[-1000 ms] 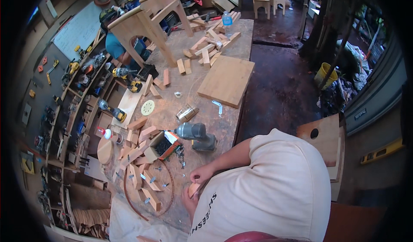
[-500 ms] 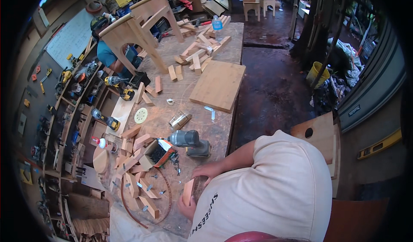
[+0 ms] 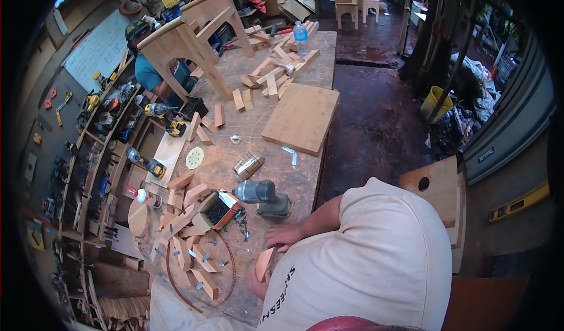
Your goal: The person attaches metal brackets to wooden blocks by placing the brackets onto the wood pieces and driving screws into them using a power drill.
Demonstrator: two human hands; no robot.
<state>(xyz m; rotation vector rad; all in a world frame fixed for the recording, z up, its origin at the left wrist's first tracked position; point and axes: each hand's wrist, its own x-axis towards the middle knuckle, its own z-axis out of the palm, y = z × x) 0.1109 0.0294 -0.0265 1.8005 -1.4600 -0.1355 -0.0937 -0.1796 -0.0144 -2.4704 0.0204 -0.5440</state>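
Note:
My left hand (image 3: pixel 258 283), partly hidden by my shirt, grips a small angled wood block (image 3: pixel 264 263) low on the workbench (image 3: pixel 294 172). Just above it my right hand (image 3: pixel 282 234) rests open on the bench with fingers spread and nothing visible in it. A grey cordless drill (image 3: pixel 256 192) stands beyond my right hand. To its left is an open box of dark screws (image 3: pixel 223 210), with scattered screws beside it. Cut wood pieces (image 3: pixel 204 259), some with metal fasteners, lie left of my hands, inside or across a thin curved rusty band (image 3: pixel 234 266).
Chair frames (image 3: pixel 176 49) stand at the back left beside a co-worker in a blue shirt (image 3: pixel 150 72). A square board (image 3: pixel 299 117), water bottle (image 3: pixel 300 32) and glue bottle (image 3: pixel 147 197) are on the bench. Tool shelves line the left; a yellow bucket (image 3: pixel 436 103) is right.
My right hand has moved off the wood block to lie open on the bench just above it. My left hand still holds the block.

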